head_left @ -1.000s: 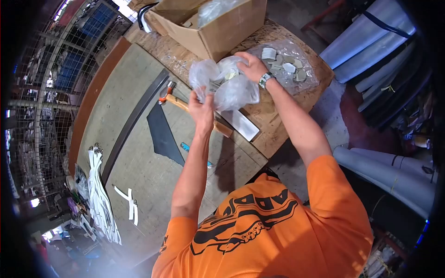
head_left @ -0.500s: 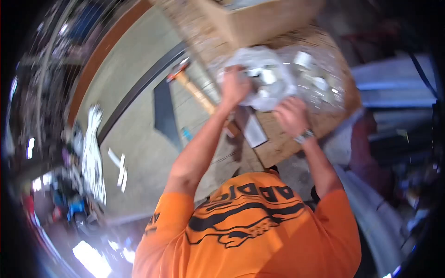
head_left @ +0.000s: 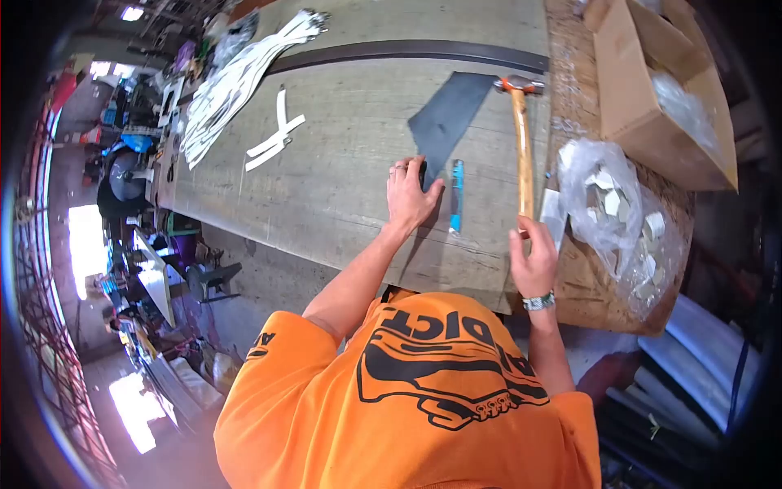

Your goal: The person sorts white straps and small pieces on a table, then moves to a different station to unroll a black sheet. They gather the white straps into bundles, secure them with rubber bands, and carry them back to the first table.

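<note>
A hammer [head_left: 523, 155] with a wooden handle and orange-and-metal head lies on the grey worktop. My right hand [head_left: 534, 257] has its fingers at the lower end of the handle; whether they grip it is not clear. My left hand [head_left: 411, 194] rests at the lower tip of a dark grey sheet piece [head_left: 448, 114], with a small dark object at its fingertips. Between my hands lies a blue cutter-like tool [head_left: 457, 196]. Right of the hammer, a clear plastic bag [head_left: 601, 200] holds white pieces, and a flat light strip [head_left: 553, 218] lies beside it.
An open cardboard box [head_left: 664, 106] stands at the back right. Left on the worktop [head_left: 342, 179] are a bundle of white strips [head_left: 236, 90] and a few short white strips [head_left: 275, 140]. A long dark bar [head_left: 407, 52] crosses the back. Rolled sheets [head_left: 692, 367] lie lower right.
Both hands have left the plastic bag. My left hand has moved to the dark sheet piece, my right to the hammer handle's end. The view has turned toward the left side of the worktop.
</note>
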`<state>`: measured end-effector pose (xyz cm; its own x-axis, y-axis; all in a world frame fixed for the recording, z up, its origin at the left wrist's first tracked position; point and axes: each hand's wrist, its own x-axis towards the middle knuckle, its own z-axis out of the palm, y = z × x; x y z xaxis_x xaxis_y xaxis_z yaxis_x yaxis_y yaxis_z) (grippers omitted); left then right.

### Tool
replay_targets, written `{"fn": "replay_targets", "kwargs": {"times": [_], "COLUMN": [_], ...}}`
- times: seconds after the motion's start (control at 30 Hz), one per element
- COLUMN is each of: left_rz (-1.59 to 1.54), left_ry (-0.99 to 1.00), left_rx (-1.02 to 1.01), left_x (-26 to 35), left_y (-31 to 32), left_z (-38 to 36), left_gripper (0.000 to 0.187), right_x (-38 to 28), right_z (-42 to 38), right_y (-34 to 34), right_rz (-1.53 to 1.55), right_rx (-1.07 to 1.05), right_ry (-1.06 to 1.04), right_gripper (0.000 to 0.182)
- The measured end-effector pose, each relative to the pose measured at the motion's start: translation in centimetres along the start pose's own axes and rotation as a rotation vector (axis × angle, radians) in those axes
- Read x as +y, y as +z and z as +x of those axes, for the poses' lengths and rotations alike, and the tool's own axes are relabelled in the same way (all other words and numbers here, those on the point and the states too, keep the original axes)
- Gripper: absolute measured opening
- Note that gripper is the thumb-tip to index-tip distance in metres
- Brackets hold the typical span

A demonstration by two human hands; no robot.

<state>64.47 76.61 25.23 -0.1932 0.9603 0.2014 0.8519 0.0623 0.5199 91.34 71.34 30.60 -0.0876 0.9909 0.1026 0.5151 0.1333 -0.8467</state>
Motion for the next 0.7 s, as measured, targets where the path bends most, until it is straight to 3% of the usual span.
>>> {"fn": "replay_targets", "kwargs": {"times": [0.13,0.17,0.3,0.5,0.57,0.7], "left_rz": [0.091,0.148,0.092,-0.23,-0.132,0.269], "left_ry": [0.191,0.271,0.291,0.396,0.351,0.183], "left_rx": [-0.023,-0.022,-0.08,-0.292,-0.186,0.232], "left_x": [-2.2,-3.3,-6.6,-15.3,-22.0,-35.7], "left_y": [-0.9,0.0,-0.8,-8.9,-13.0,-20.5], "left_z": [0.5,0.6,1.0,-0.6,1.6,8.5], "left_gripper": [0.054,0.052,0.05,0.042,0.042,0.059], "right_x": [0.5,0.0,-1.3,-3.0,-3.4,-4.1], "right_z": [1.9,2.3,3.2,4.7,6.2,9.4], "right_y": [7.7,9.4,13.4,18.8,21.1,27.7], "right_rz": [-0.234,-0.273,-0.372,-0.467,-0.614,-0.853], "right_rx": [-0.207,-0.186,-0.056,0.088,0.137,0.228], "right_ry": [-0.056,-0.085,-0.115,-0.015,0.042,0.124], "right_gripper": [0.044,0.044,0.046,0.044,0.057,0.072]}}
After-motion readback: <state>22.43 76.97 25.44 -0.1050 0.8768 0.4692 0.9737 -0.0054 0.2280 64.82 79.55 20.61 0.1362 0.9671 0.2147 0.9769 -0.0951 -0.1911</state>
